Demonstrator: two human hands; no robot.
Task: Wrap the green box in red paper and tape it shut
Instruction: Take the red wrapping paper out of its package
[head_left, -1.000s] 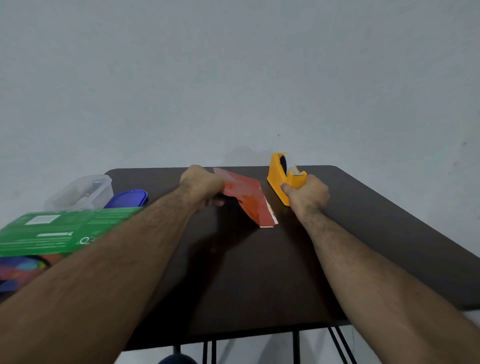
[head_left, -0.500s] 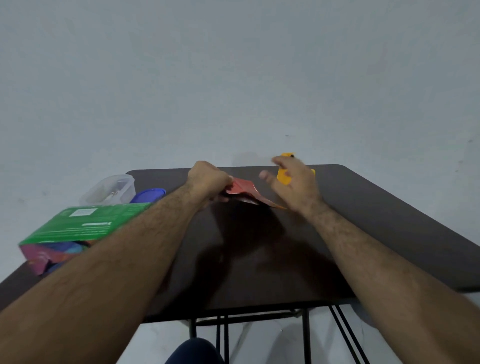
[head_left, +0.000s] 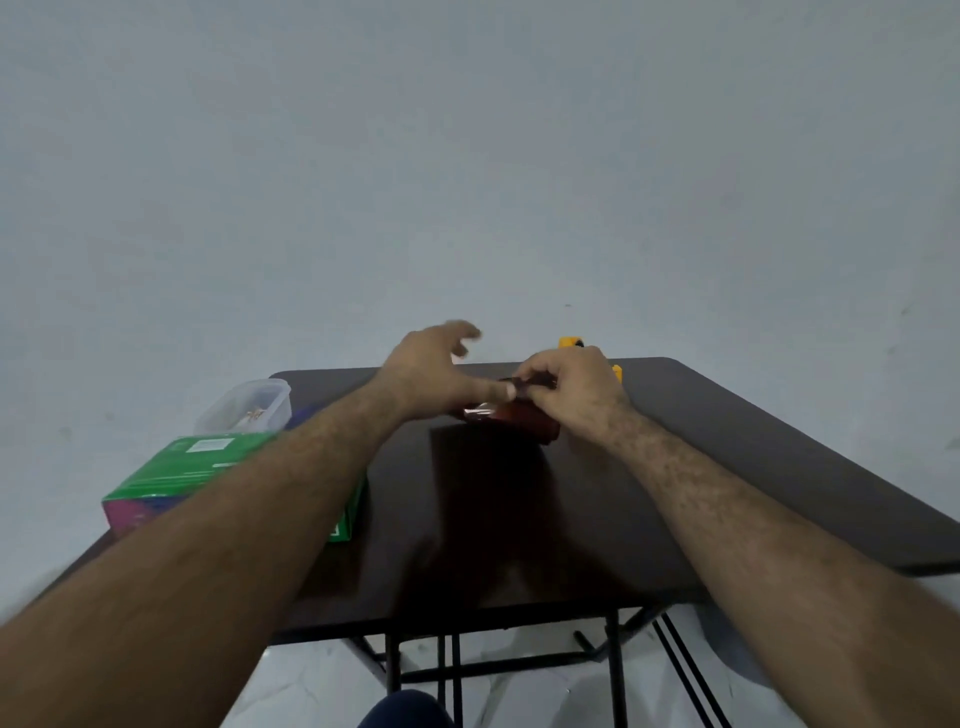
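The folded red paper (head_left: 524, 418) lies on the dark table (head_left: 727, 467) toward its far side, mostly hidden under my hands. My right hand (head_left: 571, 389) pinches the paper's upper edge with curled fingers. My left hand (head_left: 431, 369) hovers just left of it, fingers spread and blurred, the thumb touching the paper beside my right fingers. The green box (head_left: 197, 467) lies flat at the table's left edge, partly covered by my left forearm. The yellow tape dispenser (head_left: 571, 343) stands behind my right hand, only its top showing.
A clear plastic container (head_left: 249, 410) sits behind the green box, with a blue lid edge (head_left: 301, 415) next to it. The table's black metal legs (head_left: 452, 670) show below the front edge. A plain grey wall rises behind the table.
My right hand left the tape dispenser and took hold of the red paper. My left hand let go of the paper and opened. The camera tilted, showing more of the green box.
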